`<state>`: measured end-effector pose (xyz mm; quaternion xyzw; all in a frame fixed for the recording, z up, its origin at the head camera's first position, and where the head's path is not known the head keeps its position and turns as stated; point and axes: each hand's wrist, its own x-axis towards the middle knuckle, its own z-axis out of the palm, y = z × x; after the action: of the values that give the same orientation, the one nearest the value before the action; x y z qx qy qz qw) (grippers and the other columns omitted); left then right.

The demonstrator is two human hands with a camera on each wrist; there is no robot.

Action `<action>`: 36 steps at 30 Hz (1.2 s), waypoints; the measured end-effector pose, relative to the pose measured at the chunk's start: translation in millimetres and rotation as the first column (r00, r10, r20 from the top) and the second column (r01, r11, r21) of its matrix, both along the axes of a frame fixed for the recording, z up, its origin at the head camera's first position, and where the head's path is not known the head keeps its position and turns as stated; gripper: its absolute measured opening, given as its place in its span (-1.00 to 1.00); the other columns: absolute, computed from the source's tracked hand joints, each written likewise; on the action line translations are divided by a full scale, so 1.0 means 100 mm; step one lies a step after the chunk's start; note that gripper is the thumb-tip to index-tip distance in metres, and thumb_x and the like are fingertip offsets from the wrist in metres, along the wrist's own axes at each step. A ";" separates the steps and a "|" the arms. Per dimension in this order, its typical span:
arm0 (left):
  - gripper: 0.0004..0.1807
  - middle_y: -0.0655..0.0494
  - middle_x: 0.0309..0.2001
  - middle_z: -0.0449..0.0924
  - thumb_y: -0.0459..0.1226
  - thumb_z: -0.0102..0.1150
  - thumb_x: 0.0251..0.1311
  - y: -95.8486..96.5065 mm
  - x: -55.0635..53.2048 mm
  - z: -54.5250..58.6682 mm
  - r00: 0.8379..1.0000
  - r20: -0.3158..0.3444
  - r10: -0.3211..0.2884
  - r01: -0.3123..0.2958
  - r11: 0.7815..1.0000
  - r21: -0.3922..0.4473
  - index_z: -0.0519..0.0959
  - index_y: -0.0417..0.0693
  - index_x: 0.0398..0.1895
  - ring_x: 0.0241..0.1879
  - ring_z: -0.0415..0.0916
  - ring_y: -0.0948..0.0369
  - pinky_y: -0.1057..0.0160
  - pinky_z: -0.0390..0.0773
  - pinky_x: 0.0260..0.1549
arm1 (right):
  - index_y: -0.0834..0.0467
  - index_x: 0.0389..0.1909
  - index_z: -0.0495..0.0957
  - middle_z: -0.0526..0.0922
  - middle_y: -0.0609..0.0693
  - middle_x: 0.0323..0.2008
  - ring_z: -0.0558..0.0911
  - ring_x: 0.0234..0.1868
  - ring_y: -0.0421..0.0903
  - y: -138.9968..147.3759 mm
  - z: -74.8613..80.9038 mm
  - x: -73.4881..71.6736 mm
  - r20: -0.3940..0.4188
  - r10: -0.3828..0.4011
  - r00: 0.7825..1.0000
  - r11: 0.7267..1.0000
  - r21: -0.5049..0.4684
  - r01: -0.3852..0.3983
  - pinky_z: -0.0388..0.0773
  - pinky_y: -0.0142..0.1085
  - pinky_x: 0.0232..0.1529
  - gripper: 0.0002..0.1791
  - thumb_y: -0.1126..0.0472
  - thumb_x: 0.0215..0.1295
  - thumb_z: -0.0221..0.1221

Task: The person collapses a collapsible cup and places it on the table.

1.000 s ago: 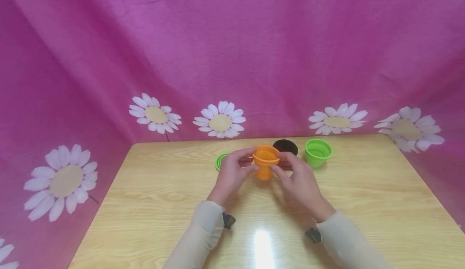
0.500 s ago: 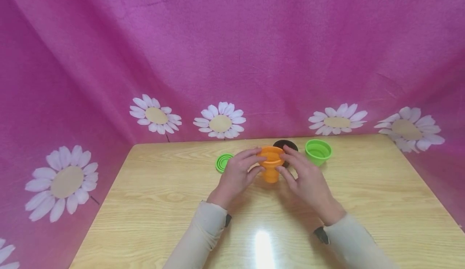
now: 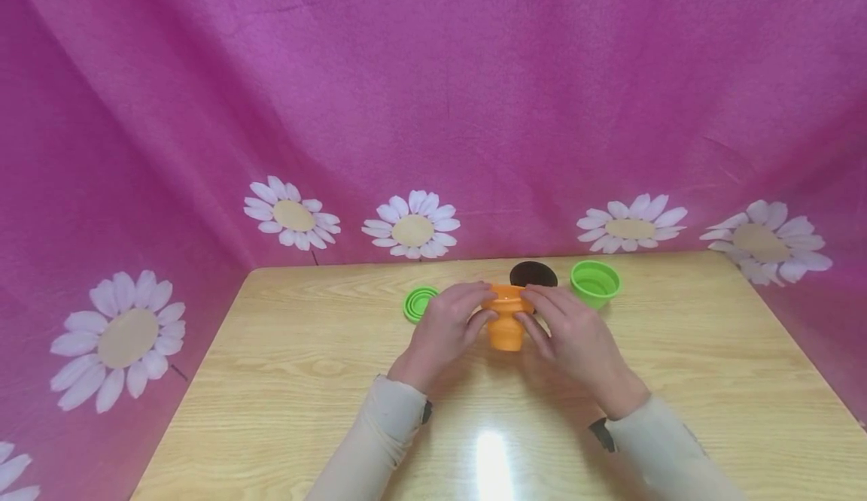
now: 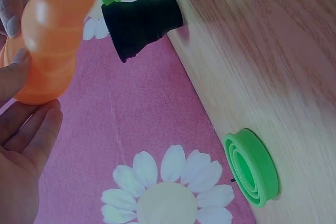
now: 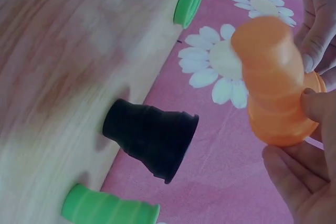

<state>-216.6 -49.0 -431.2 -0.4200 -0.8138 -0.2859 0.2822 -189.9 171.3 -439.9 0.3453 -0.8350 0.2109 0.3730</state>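
Note:
An orange collapsible cup [image 3: 506, 330] is held between both hands above the table, its wide rim up and its narrow base down. My left hand [image 3: 448, 326] grips the rim from the left, thumb on the outer wall. On the opposite side my right hand [image 3: 576, 335] pinches the rim the same way. In the left wrist view the ridged orange cup [image 4: 52, 40] shows its stepped side, with fingertips under the rim. The right wrist view has the cup [image 5: 273, 77] between the thumb and fingers of both hands.
Behind the hands stands a black collapsible cup [image 3: 533, 272], extended. A green collapsible cup [image 3: 596, 283], also extended, is to its right. Left of them lies a flattened green cup [image 3: 418, 303]. The wooden table [image 3: 305, 411] ends at a pink flowered curtain [image 3: 433, 110].
Both hands have moved slightly right and toward the body with the orange cup. Its rim has tilted so less of the inside shows, and the flattened green cup is more in sight.

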 end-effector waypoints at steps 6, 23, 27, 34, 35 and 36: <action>-0.71 -0.05 -0.06 0.72 -0.34 0.40 0.21 0.02 0.02 0.02 1.000 0.001 0.000 0.000 1.000 -0.011 0.65 -0.25 -0.03 -0.05 0.66 0.08 0.32 0.58 0.10 | 0.36 -0.03 0.60 0.72 0.19 -0.18 0.72 -0.23 0.15 0.02 0.03 -0.01 -0.020 0.001 1.000 1.000 0.014 0.000 0.73 -0.02 -0.23 -0.54 0.00 0.58 -0.01; -0.88 0.13 -0.30 0.60 -0.41 0.26 0.31 0.13 0.05 -0.05 0.945 0.314 -0.094 0.028 0.978 0.208 0.50 -0.10 -0.21 -0.29 0.55 0.23 0.38 0.63 -0.22 | 0.45 -0.06 0.60 0.71 0.27 -0.34 0.68 -0.45 0.09 -0.02 -0.05 -0.03 0.053 -0.001 0.999 0.997 -0.082 0.005 0.73 -0.10 -0.45 -0.49 0.04 0.62 -0.07; -0.88 0.10 -0.05 0.62 -0.42 0.20 0.36 0.07 0.07 -0.08 0.713 0.597 -0.368 0.044 0.873 0.486 0.57 -0.15 -0.09 -0.02 0.58 0.19 0.19 0.66 0.01 | 0.43 -0.02 0.64 0.74 0.26 -0.31 0.59 -0.56 -0.09 -0.02 -0.04 -0.01 0.171 0.007 0.985 0.979 -0.202 0.029 0.66 -0.27 -0.54 -0.76 0.40 0.35 0.23; -0.69 -0.02 0.08 0.66 -0.54 0.43 0.06 -0.01 0.12 -0.13 0.600 0.599 -0.529 0.049 0.773 0.633 0.69 -0.32 -0.08 0.06 0.61 0.05 0.05 0.66 0.03 | 0.39 0.02 0.65 0.75 0.24 -0.26 0.39 -0.63 -0.22 -0.03 0.02 0.03 0.390 -0.005 0.921 0.941 -0.310 0.136 0.50 -0.38 -0.59 -0.50 0.67 -0.01 0.12; -0.68 0.00 0.06 0.66 -0.53 0.44 0.05 -0.01 0.12 -0.14 0.617 0.592 -0.519 0.053 0.778 0.627 0.70 -0.32 -0.08 0.04 0.62 0.07 0.06 0.67 0.01 | 0.39 0.01 0.65 0.75 0.25 -0.24 0.40 -0.63 -0.21 -0.03 0.02 0.02 0.393 -0.007 0.920 0.940 -0.311 0.140 0.52 -0.37 -0.57 -0.50 0.67 -0.01 0.12; -0.69 0.01 0.06 0.67 -0.51 0.45 0.05 -0.02 0.12 -0.14 0.636 0.583 -0.506 0.061 0.785 0.616 0.71 -0.32 -0.08 0.04 0.63 0.08 0.07 0.67 0.00 | 0.39 0.01 0.66 0.75 0.25 -0.23 0.42 -0.62 -0.20 -0.03 0.02 0.02 0.390 -0.008 0.921 0.939 -0.314 0.141 0.54 -0.35 -0.55 -0.50 0.67 -0.02 0.12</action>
<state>-204.9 -50.6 -445.4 -0.3029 -0.6599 -0.6876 -0.0063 -187.6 168.0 -438.0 0.1960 -0.8559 0.3991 0.2640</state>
